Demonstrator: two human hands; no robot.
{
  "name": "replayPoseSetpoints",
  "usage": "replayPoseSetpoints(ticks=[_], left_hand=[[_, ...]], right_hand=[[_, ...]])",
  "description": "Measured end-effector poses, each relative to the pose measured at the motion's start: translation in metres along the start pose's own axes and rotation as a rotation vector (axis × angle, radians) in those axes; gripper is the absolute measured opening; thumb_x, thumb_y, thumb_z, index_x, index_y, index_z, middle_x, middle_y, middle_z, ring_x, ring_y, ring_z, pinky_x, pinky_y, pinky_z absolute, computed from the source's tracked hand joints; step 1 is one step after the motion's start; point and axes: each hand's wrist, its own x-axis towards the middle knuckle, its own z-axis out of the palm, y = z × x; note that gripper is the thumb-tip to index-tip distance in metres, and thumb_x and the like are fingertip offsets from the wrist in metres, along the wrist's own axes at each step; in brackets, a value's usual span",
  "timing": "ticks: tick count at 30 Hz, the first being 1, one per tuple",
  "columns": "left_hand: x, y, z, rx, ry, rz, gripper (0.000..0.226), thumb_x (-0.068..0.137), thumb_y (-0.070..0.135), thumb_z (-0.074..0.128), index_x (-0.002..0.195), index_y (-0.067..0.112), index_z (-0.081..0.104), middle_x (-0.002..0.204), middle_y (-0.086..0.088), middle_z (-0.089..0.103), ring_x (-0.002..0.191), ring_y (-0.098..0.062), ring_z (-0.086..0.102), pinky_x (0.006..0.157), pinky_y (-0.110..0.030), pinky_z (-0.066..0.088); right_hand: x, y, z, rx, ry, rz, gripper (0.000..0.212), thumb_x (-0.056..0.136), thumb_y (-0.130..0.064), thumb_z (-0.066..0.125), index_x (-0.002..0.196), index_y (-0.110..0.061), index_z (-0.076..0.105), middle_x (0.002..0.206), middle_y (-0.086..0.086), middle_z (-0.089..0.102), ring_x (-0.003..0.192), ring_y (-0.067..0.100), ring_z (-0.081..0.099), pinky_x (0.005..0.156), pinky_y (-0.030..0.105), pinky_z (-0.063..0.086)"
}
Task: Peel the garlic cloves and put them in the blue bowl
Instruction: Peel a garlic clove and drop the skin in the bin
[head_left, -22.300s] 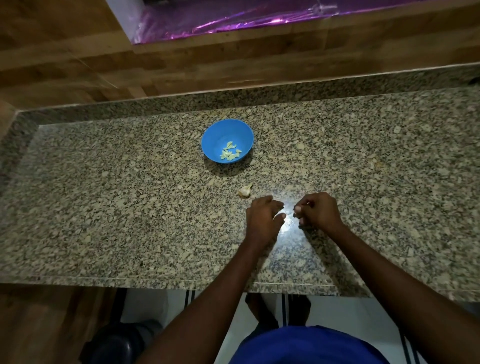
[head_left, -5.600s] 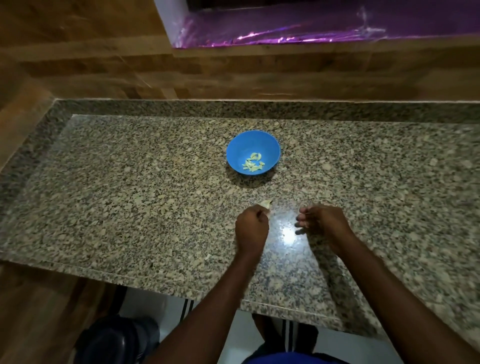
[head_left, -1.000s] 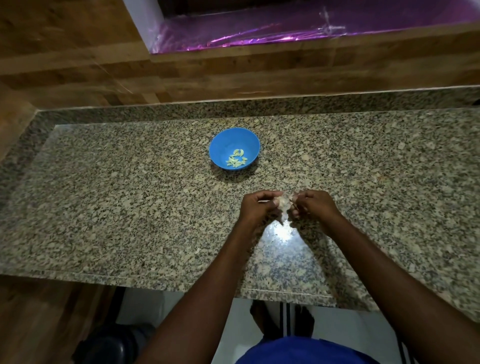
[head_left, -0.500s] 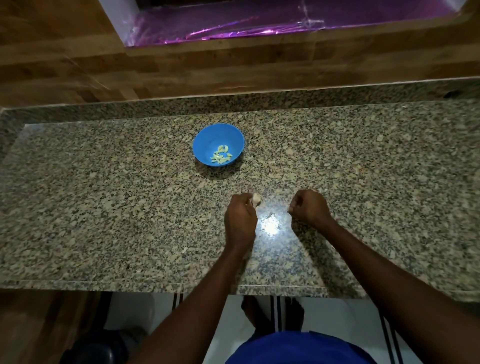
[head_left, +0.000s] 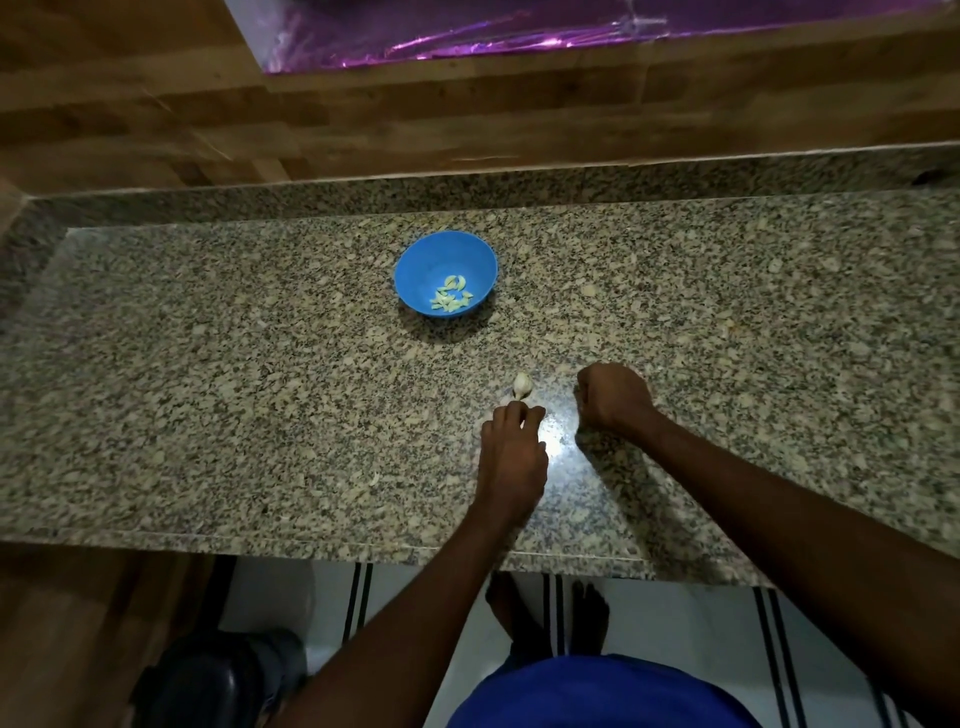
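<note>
blue bowl, speckled granite counter

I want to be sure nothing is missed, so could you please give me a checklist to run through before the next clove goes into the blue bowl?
1. Blue bowl upright and within reach: ok.
2. Peeled cloves lie inside the bowl: ok.
3. Garlic piece lies on the counter, just beyond the left hand: ok.
4. Right hand holds a clove: cannot tell, fingers curled under.
5. That clove fully peeled: cannot tell.
</note>
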Motion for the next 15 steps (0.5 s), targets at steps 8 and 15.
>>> replayPoseSetpoints(ticks=[8,15], left_hand=[[-0.001,0.001,-0.002,0.016,-0.027,0.007,0.043,0.092,0.023,0.059,0.133,0.018,0.049,0.129,-0.005,0.049,0.112,-0.026,0.045,0.092,-0.039,0.038],[-0.008,0.008,-0.002,-0.059,-0.065,-0.045,0.060,0.098,0.030,0.056,0.151,0.009,0.037,0.155,-0.010,0.035,0.140,-0.028,0.031,0.112,-0.043,0.027]], right_hand=[[-0.001,0.002,-0.002,0.018,-0.012,-0.015,0.008,0.083,-0.016,0.070,0.086,-0.008,0.069,0.093,0.013,0.071,0.093,0.033,0.068,0.073,0.033,0.053],[-0.003,0.023,0.005,0.296,-0.022,0.077,0.022,0.068,-0.024,0.090,0.061,-0.017,0.069,0.071,0.000,0.073,0.074,0.014,0.069,0.063,0.024,0.043]])
